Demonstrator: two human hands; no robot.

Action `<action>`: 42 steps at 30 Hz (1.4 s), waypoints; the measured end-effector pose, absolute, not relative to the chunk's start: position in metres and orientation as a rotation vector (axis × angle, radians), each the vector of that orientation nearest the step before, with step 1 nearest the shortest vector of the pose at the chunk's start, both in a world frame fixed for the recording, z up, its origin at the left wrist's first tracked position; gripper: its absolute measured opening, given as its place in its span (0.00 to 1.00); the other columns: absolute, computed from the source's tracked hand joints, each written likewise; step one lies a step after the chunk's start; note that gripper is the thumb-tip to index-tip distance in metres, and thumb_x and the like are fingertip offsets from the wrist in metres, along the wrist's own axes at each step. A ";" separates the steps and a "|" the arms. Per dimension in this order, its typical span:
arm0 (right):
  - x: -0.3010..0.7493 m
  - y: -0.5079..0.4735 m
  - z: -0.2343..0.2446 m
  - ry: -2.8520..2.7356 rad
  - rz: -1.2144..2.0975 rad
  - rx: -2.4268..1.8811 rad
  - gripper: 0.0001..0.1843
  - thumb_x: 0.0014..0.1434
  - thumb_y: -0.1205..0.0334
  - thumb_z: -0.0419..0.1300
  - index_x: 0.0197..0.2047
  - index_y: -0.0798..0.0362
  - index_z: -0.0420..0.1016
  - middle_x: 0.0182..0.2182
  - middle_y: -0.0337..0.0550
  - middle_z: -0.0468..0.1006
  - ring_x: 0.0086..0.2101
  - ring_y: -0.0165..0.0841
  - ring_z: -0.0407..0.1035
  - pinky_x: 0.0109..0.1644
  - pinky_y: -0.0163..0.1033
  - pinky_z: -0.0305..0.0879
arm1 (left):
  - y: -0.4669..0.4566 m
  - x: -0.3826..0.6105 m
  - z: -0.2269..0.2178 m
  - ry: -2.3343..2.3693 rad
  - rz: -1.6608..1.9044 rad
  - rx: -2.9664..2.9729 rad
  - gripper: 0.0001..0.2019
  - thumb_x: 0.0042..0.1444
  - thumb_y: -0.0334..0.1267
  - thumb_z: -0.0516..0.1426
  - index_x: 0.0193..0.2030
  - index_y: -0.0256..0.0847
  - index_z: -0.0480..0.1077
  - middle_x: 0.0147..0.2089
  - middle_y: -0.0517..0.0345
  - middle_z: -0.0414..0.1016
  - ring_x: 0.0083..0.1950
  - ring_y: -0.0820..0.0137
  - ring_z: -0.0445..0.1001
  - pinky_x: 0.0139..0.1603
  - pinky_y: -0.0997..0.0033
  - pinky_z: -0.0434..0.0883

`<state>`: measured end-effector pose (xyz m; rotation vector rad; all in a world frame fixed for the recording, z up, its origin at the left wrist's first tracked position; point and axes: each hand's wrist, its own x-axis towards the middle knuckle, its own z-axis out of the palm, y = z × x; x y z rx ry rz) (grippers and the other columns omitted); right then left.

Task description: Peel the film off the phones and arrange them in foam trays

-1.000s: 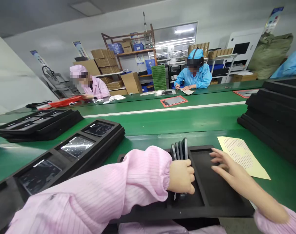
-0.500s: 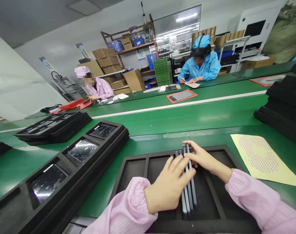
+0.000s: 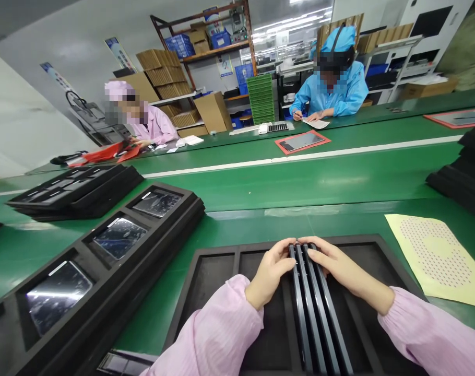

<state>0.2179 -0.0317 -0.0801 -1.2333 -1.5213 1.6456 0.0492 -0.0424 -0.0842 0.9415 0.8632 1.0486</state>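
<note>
Several slim dark phones stand on edge, side by side, in a row over the black foam tray. My left hand is closed against the left side of the row at its far end, thumb on the nearest edge. On the other side, my right hand wraps the far right end, its fingertips meeting the left hand's over the top. Small side buttons show on the upper edges. The tray's visible compartments hold nothing else; the phones' flat faces are mostly hidden.
At left lies a stack of foam trays holding glossy-screened phones, with another tray stack behind. A yellow dotted sheet lies at right, near black trays. Two co-workers sit beyond the green bench.
My left hand, blurred and spread over the phones before, now closes on their left side at the far end. The phones stand more evenly aligned. The camera view has shifted slightly.
</note>
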 end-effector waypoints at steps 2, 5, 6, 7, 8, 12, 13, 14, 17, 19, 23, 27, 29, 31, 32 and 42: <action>0.221 -0.030 -0.078 -1.510 1.710 -1.205 0.31 0.50 0.46 0.55 0.55 0.51 0.61 0.31 0.40 0.71 0.26 0.32 0.67 0.25 0.35 0.65 | -0.043 0.048 -0.086 0.829 1.042 0.962 0.19 0.40 0.32 0.59 0.43 0.41 0.69 0.47 0.55 0.74 0.53 0.61 0.68 0.57 0.61 0.60; 0.225 -0.028 -0.078 -1.503 1.787 -1.159 0.34 0.47 0.51 0.59 0.57 0.52 0.60 0.31 0.40 0.72 0.27 0.32 0.67 0.28 0.35 0.67 | -0.043 0.047 -0.087 0.809 1.020 0.977 0.18 0.41 0.32 0.59 0.43 0.41 0.68 0.47 0.55 0.73 0.54 0.62 0.67 0.57 0.62 0.60; 0.226 -0.028 -0.079 -1.498 1.797 -1.152 0.34 0.46 0.52 0.60 0.56 0.53 0.61 0.32 0.41 0.72 0.26 0.31 0.66 0.28 0.35 0.67 | -0.043 0.047 -0.087 0.807 1.012 0.982 0.18 0.41 0.32 0.59 0.43 0.41 0.68 0.47 0.55 0.73 0.54 0.62 0.67 0.57 0.62 0.60; 0.227 -0.028 -0.079 -1.491 1.801 -1.150 0.34 0.46 0.53 0.60 0.56 0.52 0.61 0.33 0.41 0.72 0.25 0.30 0.66 0.28 0.34 0.66 | -0.043 0.047 -0.087 0.805 1.005 0.985 0.18 0.41 0.32 0.59 0.43 0.41 0.67 0.47 0.55 0.73 0.54 0.62 0.67 0.57 0.62 0.60; 0.227 -0.028 -0.080 -1.481 1.800 -1.150 0.33 0.46 0.53 0.60 0.55 0.52 0.62 0.34 0.41 0.72 0.25 0.29 0.65 0.27 0.34 0.66 | -0.043 0.047 -0.087 0.805 1.003 0.985 0.19 0.41 0.31 0.59 0.43 0.41 0.67 0.47 0.54 0.73 0.54 0.62 0.67 0.57 0.62 0.60; 0.226 -0.029 -0.080 -1.446 1.801 -1.156 0.31 0.47 0.52 0.61 0.54 0.51 0.63 0.34 0.41 0.71 0.25 0.29 0.66 0.27 0.34 0.67 | -0.043 0.048 -0.088 0.809 1.019 0.950 0.19 0.40 0.31 0.58 0.43 0.40 0.66 0.47 0.54 0.72 0.54 0.62 0.68 0.56 0.61 0.61; 0.226 -0.030 -0.079 -1.441 1.803 -1.165 0.30 0.47 0.52 0.61 0.53 0.50 0.63 0.35 0.42 0.71 0.26 0.30 0.66 0.27 0.34 0.67 | -0.043 0.048 -0.088 0.811 1.022 0.943 0.19 0.40 0.31 0.58 0.43 0.40 0.66 0.47 0.54 0.72 0.54 0.62 0.68 0.56 0.61 0.61; 0.225 -0.030 -0.079 -1.435 1.805 -1.176 0.30 0.47 0.52 0.61 0.53 0.50 0.63 0.37 0.42 0.71 0.28 0.31 0.67 0.27 0.34 0.68 | -0.043 0.048 -0.088 0.812 1.022 0.940 0.19 0.40 0.31 0.58 0.43 0.40 0.66 0.47 0.54 0.72 0.54 0.62 0.68 0.56 0.61 0.62; 0.225 -0.032 -0.077 -1.417 1.805 -1.182 0.30 0.47 0.51 0.61 0.54 0.49 0.63 0.42 0.44 0.70 0.31 0.32 0.68 0.28 0.34 0.68 | -0.043 0.049 -0.088 0.822 1.032 0.937 0.19 0.39 0.30 0.57 0.43 0.40 0.65 0.48 0.54 0.72 0.55 0.62 0.67 0.57 0.60 0.61; 0.225 -0.033 -0.076 -1.408 1.817 -1.173 0.30 0.48 0.50 0.61 0.54 0.49 0.62 0.42 0.44 0.70 0.30 0.32 0.68 0.29 0.34 0.69 | -0.043 0.048 -0.088 0.839 1.032 0.941 0.20 0.39 0.30 0.57 0.43 0.40 0.65 0.48 0.53 0.72 0.55 0.62 0.67 0.57 0.60 0.60; 0.227 -0.033 -0.076 -1.413 1.883 -1.122 0.32 0.49 0.50 0.61 0.55 0.49 0.59 0.37 0.42 0.71 0.30 0.32 0.68 0.31 0.37 0.68 | -0.043 0.047 -0.088 0.827 1.015 0.956 0.22 0.39 0.30 0.57 0.45 0.39 0.64 0.49 0.52 0.71 0.55 0.61 0.67 0.59 0.59 0.59; 0.231 -0.032 -0.074 -1.456 1.969 -1.039 0.39 0.48 0.50 0.62 0.60 0.51 0.52 0.34 0.42 0.71 0.37 0.37 0.68 0.38 0.40 0.68 | -0.044 0.046 -0.087 0.794 0.978 1.003 0.25 0.37 0.28 0.55 0.46 0.40 0.61 0.52 0.51 0.68 0.59 0.61 0.63 0.61 0.59 0.57; 0.231 -0.032 -0.073 -1.467 1.950 -1.058 0.38 0.48 0.50 0.63 0.59 0.51 0.53 0.38 0.43 0.70 0.37 0.36 0.68 0.37 0.40 0.68 | -0.045 0.047 -0.086 0.805 0.964 1.022 0.25 0.37 0.27 0.55 0.47 0.40 0.60 0.53 0.51 0.67 0.60 0.61 0.62 0.61 0.59 0.57; 0.229 -0.033 -0.072 -1.469 1.892 -1.094 0.36 0.47 0.51 0.63 0.57 0.50 0.55 0.41 0.45 0.69 0.33 0.34 0.68 0.34 0.38 0.68 | -0.045 0.047 -0.085 0.810 0.959 1.026 0.25 0.38 0.27 0.55 0.47 0.40 0.60 0.53 0.51 0.67 0.59 0.62 0.62 0.61 0.59 0.57; 0.226 -0.033 -0.073 -1.467 1.852 -1.120 0.34 0.47 0.51 0.62 0.55 0.50 0.57 0.42 0.45 0.69 0.31 0.33 0.68 0.31 0.37 0.68 | -0.045 0.048 -0.085 0.813 0.961 1.024 0.24 0.38 0.28 0.56 0.46 0.40 0.61 0.52 0.52 0.68 0.58 0.62 0.63 0.60 0.60 0.58; 0.210 -0.035 -0.076 -1.475 1.612 -1.319 0.24 0.44 0.53 0.58 0.46 0.48 0.61 0.31 0.39 0.69 0.31 0.35 0.68 0.27 0.35 0.66 | -0.042 0.056 -0.078 1.068 0.954 1.079 0.14 0.43 0.23 0.53 0.37 0.41 0.60 0.37 0.61 0.69 0.42 0.71 0.70 0.45 0.69 0.67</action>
